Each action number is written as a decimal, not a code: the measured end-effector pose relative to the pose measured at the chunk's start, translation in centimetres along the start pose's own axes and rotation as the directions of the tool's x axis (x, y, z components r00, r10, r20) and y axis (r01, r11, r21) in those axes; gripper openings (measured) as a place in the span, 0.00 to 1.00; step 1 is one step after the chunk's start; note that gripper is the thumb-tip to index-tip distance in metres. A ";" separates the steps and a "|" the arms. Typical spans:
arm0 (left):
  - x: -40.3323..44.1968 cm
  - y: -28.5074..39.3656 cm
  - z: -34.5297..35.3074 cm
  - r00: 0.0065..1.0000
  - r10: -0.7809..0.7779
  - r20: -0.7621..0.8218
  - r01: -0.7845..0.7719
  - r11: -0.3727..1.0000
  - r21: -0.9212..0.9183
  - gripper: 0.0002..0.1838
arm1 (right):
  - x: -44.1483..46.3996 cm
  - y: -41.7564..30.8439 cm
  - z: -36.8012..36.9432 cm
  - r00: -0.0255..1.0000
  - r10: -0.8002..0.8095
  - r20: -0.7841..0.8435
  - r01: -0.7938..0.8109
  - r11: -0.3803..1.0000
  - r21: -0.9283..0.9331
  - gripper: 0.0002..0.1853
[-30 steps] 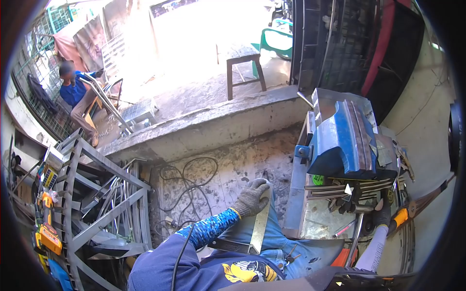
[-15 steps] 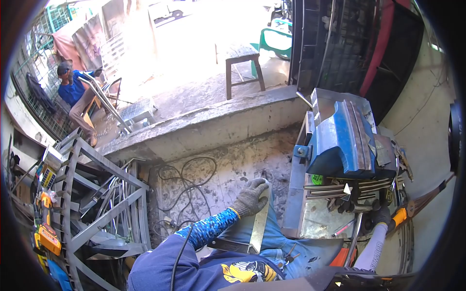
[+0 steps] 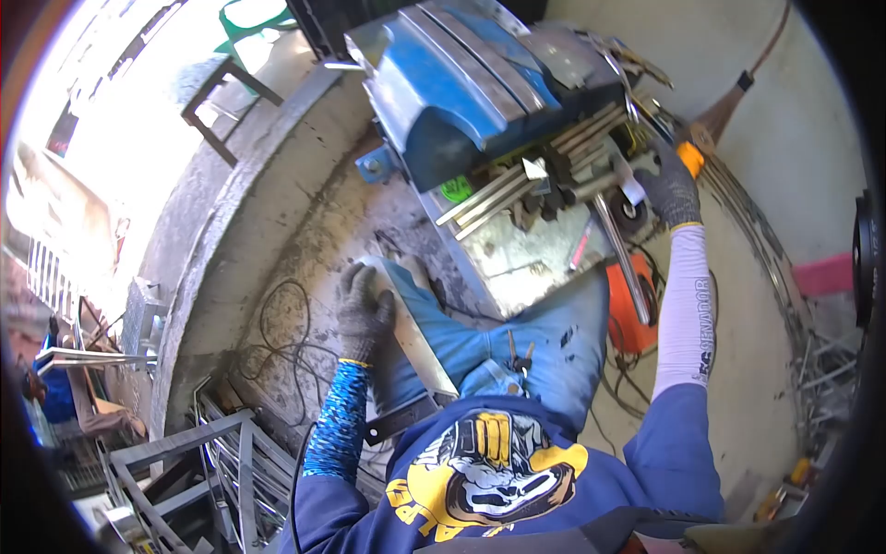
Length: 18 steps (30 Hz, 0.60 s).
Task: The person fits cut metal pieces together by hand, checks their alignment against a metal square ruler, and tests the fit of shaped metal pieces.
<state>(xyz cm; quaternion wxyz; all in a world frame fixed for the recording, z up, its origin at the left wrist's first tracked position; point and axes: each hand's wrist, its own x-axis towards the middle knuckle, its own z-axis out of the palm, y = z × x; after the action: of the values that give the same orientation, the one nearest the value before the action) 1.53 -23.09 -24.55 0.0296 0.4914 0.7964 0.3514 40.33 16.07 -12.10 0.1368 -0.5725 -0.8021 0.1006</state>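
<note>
My left hand [image 3: 363, 312], in a grey knit glove, grips the far end of a flat silver bar lying along my left thigh. The bar is the blade of an L-shaped metal square [image 3: 420, 346]; its dark arm crosses my lap near the waist. My right hand [image 3: 672, 192], also gloved, is at the right side of the bench, fingers curled beside a small pale flat piece [image 3: 630, 183]. Whether it pinches that piece is unclear. Close by are a hammer [image 3: 626, 245] with a steel handle and a yellow-orange handle [image 3: 690, 159].
A big blue vise [image 3: 452, 83] stands on the bench [image 3: 517, 268], with metal rods [image 3: 489, 198] below it. An orange case [image 3: 630, 309] sits under the bench. Black cable [image 3: 277, 319] loops on the floor. Metal frames [image 3: 185, 462] lean at lower left, beside a concrete ledge [image 3: 231, 240].
My view has turned right and down toward the bench. My right hand has moved from beside the hammer to the pale piece. My left hand stays on the square.
</note>
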 end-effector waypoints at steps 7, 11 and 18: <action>0.3 1.0 -0.1 0.999 0.039 0.009 -0.039 0.999 0.009 0.26 | -2.4 -3.7 0.6 0.980 -0.097 -0.175 0.131 0.973 0.191 0.25; 0.1 1.0 -0.3 0.999 0.025 0.021 -0.026 0.999 0.034 0.27 | -2.7 -5.7 -0.5 0.995 -0.061 -0.078 0.080 0.962 0.260 0.24; -0.2 0.6 -0.3 1.000 0.011 0.016 -0.012 0.997 0.082 0.27 | 1.2 -11.6 -3.9 0.965 -0.206 -0.161 0.242 0.937 0.253 0.26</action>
<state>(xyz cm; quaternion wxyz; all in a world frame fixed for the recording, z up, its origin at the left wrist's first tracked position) 2.00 -23.18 -24.02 0.0137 0.4995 0.8070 0.3148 30.98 13.44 -4.60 0.2767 -0.4587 -0.8301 0.1548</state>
